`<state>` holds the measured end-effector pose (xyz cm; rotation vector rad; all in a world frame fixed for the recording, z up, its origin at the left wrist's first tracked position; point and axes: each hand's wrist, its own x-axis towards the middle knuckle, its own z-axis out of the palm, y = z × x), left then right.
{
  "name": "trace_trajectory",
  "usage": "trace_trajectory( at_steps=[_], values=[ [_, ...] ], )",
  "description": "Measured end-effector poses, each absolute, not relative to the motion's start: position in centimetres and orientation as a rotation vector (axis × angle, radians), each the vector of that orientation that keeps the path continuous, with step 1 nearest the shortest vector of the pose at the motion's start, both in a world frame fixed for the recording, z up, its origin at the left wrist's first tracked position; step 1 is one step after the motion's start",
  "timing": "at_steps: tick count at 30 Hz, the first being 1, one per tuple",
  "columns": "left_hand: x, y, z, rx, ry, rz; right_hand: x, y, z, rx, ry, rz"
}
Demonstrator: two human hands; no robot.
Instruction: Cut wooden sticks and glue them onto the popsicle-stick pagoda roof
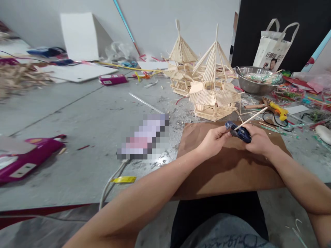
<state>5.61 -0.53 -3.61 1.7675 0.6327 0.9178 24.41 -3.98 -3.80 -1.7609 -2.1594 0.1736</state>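
My left hand [213, 140] is closed above the brown board, its fingers pinched at the lower end of a thin pale wooden stick [252, 118]. The stick slants up to the right. Against it lies a small dark blue hand tool [243, 134], and my right hand [260, 141] is closed around the right end of that tool. Its exact kind is hard to make out, since my fingers cover part of it. Beneath both hands is the brown board [222, 172]. Just beyond it stands a pagoda model [214, 93] built from wooden sticks.
Another stick pagoda [182, 58] stands behind. At the right are a metal bowl [254, 84], a yellow glue gun [279, 110] and scattered scraps. A phone [144, 136] with a cable lies left of the board. Purple power strips [49, 151] sit further left.
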Motion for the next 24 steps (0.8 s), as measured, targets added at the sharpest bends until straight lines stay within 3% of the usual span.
trace_trajectory(
  at_steps=[24],
  values=[
    [5.4,0.0,-4.6,1.492,0.540,0.679,24.5,-4.2,-3.6,-1.749,-2.224,0.119]
  ],
)
